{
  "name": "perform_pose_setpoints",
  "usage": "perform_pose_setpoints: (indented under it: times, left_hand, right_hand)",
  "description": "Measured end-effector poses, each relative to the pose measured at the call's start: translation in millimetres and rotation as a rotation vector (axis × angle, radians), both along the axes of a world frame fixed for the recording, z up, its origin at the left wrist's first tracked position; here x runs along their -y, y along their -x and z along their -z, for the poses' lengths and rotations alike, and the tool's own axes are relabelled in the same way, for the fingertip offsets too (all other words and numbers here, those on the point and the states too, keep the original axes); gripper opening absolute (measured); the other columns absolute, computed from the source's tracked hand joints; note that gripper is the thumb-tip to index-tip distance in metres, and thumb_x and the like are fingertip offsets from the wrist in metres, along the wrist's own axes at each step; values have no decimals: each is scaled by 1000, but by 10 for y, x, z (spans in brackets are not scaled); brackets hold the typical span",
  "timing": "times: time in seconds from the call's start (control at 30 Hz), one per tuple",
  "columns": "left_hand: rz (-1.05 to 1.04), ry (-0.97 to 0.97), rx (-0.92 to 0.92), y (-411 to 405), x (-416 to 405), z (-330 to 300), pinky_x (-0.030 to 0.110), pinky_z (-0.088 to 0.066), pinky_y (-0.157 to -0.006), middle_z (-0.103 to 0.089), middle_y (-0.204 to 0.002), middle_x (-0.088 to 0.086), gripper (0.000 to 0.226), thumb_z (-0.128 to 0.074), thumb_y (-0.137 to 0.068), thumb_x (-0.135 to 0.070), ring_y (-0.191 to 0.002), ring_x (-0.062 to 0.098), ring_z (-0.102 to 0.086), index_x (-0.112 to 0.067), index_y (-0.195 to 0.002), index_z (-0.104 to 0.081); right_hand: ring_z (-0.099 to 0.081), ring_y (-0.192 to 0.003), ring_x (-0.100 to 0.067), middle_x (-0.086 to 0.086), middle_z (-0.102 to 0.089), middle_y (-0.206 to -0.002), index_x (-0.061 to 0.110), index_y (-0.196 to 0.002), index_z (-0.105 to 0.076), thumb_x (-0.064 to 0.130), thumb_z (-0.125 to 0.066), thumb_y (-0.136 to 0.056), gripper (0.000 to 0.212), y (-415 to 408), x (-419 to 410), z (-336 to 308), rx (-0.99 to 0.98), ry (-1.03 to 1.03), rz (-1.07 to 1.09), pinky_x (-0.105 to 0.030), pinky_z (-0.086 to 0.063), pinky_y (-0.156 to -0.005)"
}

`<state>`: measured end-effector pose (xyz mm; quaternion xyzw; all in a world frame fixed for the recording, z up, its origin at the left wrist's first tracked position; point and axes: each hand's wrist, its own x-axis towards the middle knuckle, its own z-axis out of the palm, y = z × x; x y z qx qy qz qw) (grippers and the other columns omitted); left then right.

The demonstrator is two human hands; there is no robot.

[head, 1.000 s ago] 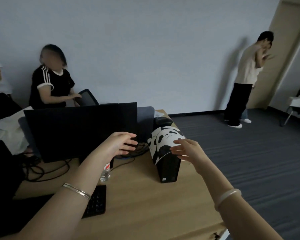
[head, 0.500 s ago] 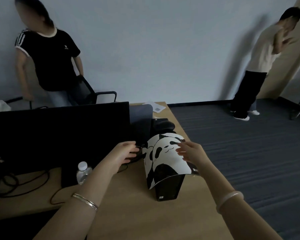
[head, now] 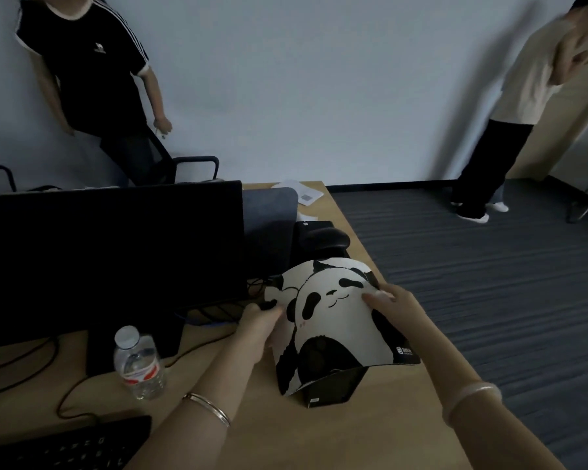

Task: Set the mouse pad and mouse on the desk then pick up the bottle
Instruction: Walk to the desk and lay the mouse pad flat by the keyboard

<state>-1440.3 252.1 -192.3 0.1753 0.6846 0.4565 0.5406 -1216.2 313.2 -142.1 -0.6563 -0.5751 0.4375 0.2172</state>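
Note:
A panda-print mouse pad [head: 333, 320] lies draped and bent over a black computer tower [head: 333, 388] on the wooden desk [head: 319, 435]. My left hand [head: 258, 325] pinches the pad's left edge. My right hand [head: 398, 307] holds its upper right edge, fingertips on top. A clear water bottle [head: 138, 362] with a white cap and red label stands upright on the desk, left of my left forearm. A black rounded object [head: 325, 239], possibly the mouse, sits on the far end of the tower.
A dark monitor [head: 116, 259] fills the left, with cables at its base. A black keyboard [head: 75, 449] lies at the near left edge. Papers [head: 297, 195] sit at the far desk corner. One person [head: 92, 72] stands behind a chair [head: 190, 167], another person [head: 523, 106] by the door.
My view has moved closer and tilted down. Both hands have closed onto the mouse pad's edges. The person in the black shirt went from sitting to standing.

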Motion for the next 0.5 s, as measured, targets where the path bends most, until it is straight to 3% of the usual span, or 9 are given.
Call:
perform_pose_setpoints:
  times: [0.13,0.2,0.37,0.5]
  left_hand:
    - [-42,-137,-18,138,171,-75,36,-54,-76,-69,-98,11,16,-58,-89,-6,-88,24,-62,-13,-99,-67]
    - [-54,-199,-116,220,280,-163,31,-51,-67,-69,-94,6,18,-58,-89,-4,-83,18,-63,-21,-87,-64]
    - [-123,-257,-340,536,720,-288,33,-52,-68,-67,-91,3,16,-62,-86,-6,-87,22,-64,-18,-97,-62]
    - [-172,-240,-506,787,1191,-223,24,-47,-63,-63,-80,-5,15,-62,-86,-6,-74,13,-60,-16,-98,-62]
  right_hand:
    - [-60,-98,-25,-11,-59,-121,16,-134,-50,24,-66,-79,58,-1,-17,-15,98,-145,70,-37,-51,-77]
    - [-58,-104,-28,-13,-52,-129,17,-135,-49,24,-67,-81,58,56,48,-43,158,-234,44,-37,-50,-83]
    - [-52,-112,-25,-9,-44,-132,15,-137,-47,17,-62,-89,50,404,433,-100,170,-420,-67,-30,-43,-86]
    - [-51,-89,-12,-4,-45,-131,14,-139,-45,12,-55,-92,48,823,809,22,202,-523,-217,-23,-43,-77]
